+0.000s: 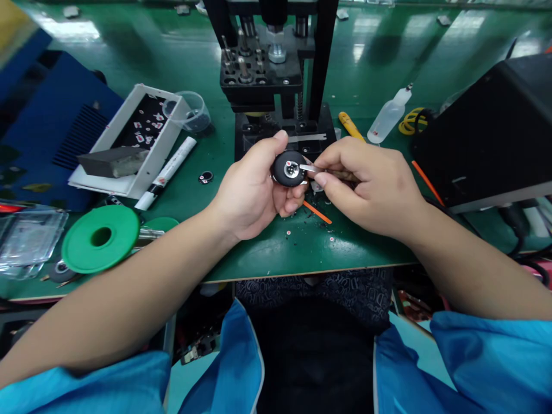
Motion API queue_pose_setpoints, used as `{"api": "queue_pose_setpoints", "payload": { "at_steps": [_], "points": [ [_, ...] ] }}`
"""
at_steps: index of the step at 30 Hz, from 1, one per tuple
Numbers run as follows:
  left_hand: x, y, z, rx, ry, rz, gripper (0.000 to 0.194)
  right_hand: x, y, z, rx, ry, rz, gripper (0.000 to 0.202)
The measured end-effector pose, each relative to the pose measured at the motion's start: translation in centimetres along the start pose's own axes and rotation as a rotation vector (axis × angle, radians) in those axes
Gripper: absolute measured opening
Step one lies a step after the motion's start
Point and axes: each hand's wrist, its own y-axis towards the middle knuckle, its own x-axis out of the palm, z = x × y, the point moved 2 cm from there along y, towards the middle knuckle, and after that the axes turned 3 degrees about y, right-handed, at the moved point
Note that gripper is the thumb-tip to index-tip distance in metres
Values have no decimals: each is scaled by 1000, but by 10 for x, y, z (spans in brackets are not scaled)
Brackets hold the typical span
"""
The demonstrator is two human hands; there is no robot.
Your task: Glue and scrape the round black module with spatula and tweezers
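Note:
Between the thumb and curled fingers of my left hand (255, 187) is a round black device (284, 175) with a pale, dotted centre facing up. My right hand (371, 187) pinches a thin metal tool (311, 168), which looks like tweezers or a small blade. Its tip lies over the device's centre; whether it touches I cannot tell. Both hands are above the front of a black press (317, 123). An orange stick (318, 213) and dark crumbs lie on the green bench (241, 253) under them.
At left are a white box (166, 146) with small parts, a clear cup (194, 112), a marker (168, 171) and a green spool (101, 238). At right stand a squeeze bottle (388, 118), a yellow-handled tool (350, 125) and a large black box (487, 126).

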Motion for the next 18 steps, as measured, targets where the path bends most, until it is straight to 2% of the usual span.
{"api": "queue_pose_setpoints", "payload": {
  "at_steps": [6, 12, 18],
  "points": [
    [-2, 2, -3, 99, -8, 7, 65, 2, 1, 0, -7, 76, -9, 11],
    [-6, 2, -9, 225, -22, -69, 46, 3, 2, 3, -7, 103, -3, 11],
    [-10, 3, -13, 320, -20, -104, 36, 3, 2, 5, 39, 112, 12, 10]
  ]
}}
